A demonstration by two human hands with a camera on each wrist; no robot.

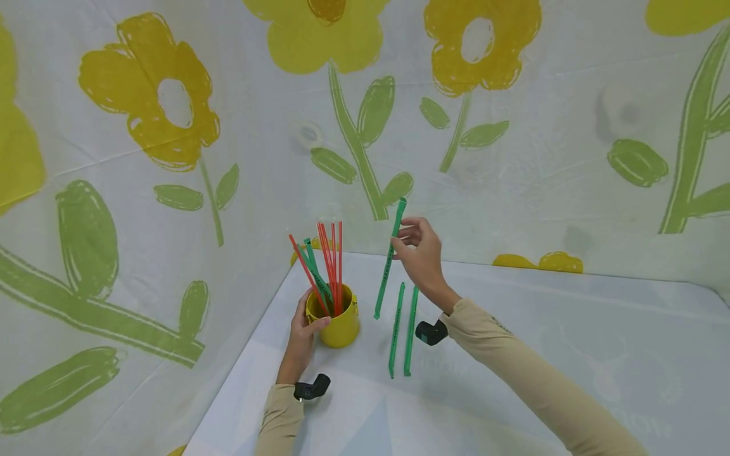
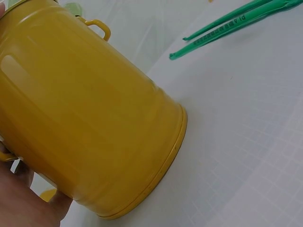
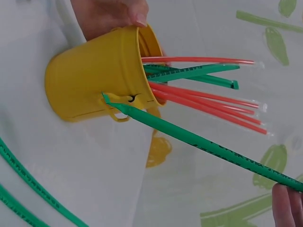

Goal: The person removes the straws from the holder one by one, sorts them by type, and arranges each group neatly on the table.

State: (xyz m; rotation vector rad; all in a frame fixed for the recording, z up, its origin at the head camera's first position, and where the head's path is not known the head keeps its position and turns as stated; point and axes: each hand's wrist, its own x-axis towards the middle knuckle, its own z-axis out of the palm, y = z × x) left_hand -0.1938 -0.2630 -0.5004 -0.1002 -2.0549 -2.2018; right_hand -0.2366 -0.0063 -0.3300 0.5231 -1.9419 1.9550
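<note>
A yellow metal bucket (image 1: 340,330) with small side handles stands on the table, and my left hand (image 1: 302,334) grips it by its left side, thumb near the rim. Several red straws (image 3: 208,101) in clear wrappers and a couple of green-wrapped straws (image 3: 194,72) lean out of its mouth. To the right of the bucket, my right hand (image 1: 421,252) pinches a green-wrapped straw (image 1: 390,266) around its upper half, holding it tilted above the table. Below that hand, two more green-wrapped straws (image 1: 396,332) lie side by side on the tabletop.
The white table (image 1: 513,354) meets a flower-patterned cloth (image 1: 262,158) at the back and left. Each wrist wears a small black camera, the left one (image 1: 312,387) close to the bucket and the right one (image 1: 431,332) beside the lying straws.
</note>
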